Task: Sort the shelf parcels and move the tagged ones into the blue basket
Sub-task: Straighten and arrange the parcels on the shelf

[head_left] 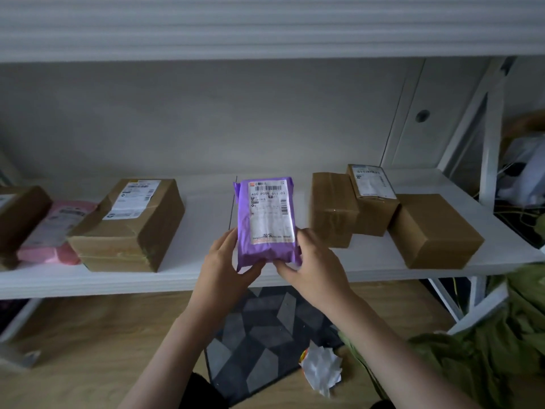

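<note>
While both hands are lifting one parcel clear of the white shelf (206,278), the sorting is looking only partly done: no blue basket is showing in the head view, so what has already gone in cannot be told. Large labelled box (129,225) is sitting at the shelf's front edge, left of centre; plain box (433,231) is sitting toward the front right corner, its near end close to the lip; two smaller boxes (354,205), one labelled, are standing just beside it toward the back; pink mailer (56,231) and a dark box (20,214) are crowding the left end. Purple mailer (267,219), label up, is hovering over the open middle stretch, left hand (224,267) and right hand (312,264) each curling round its lower corners. Open room is lying straight back toward the person, above the patterned mat (265,335).
</note>
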